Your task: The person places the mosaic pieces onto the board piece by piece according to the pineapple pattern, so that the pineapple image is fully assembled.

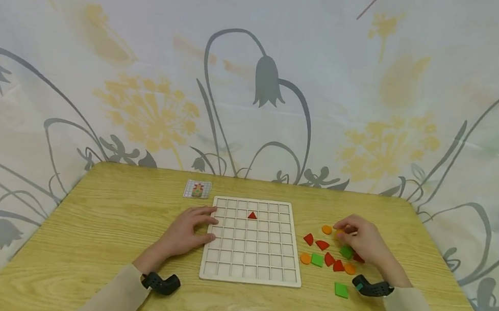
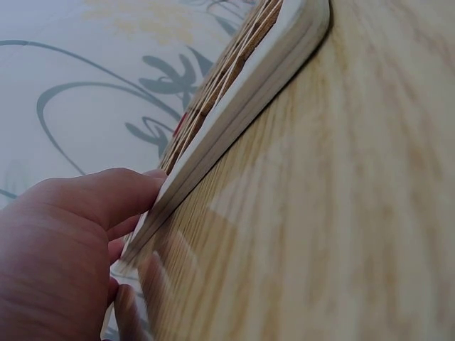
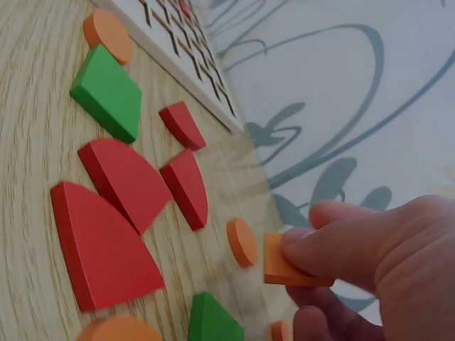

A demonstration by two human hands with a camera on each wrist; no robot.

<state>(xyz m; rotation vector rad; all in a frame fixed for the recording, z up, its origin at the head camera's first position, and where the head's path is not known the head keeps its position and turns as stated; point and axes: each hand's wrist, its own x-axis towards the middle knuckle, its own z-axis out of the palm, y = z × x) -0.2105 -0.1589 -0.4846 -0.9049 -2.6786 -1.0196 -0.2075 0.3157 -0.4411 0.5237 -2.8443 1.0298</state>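
A white grid board (image 1: 250, 283) lies mid-table, with a red triangle tile (image 1: 252, 216) in one of its upper cells. The fingertips of my left hand (image 1: 187, 229) rest on the board's left edge; the left wrist view shows the thumb against its rim (image 2: 213, 145). Over the loose pieces at the right, my right hand (image 1: 363, 239) pinches an orange tile with straight edges (image 3: 284, 263) between thumb and fingers. Its far side is hidden by the thumb. Close to it on the table lies an orange round tile (image 3: 242, 242).
Several red quarter-circle tiles (image 3: 126, 181), green square tiles (image 1: 341, 289) and orange round tiles (image 1: 305, 258) are scattered right of the board. A small card with a printed figure (image 1: 198, 189) lies beyond its upper left corner. A patterned cloth (image 1: 251, 140) hangs behind the table.
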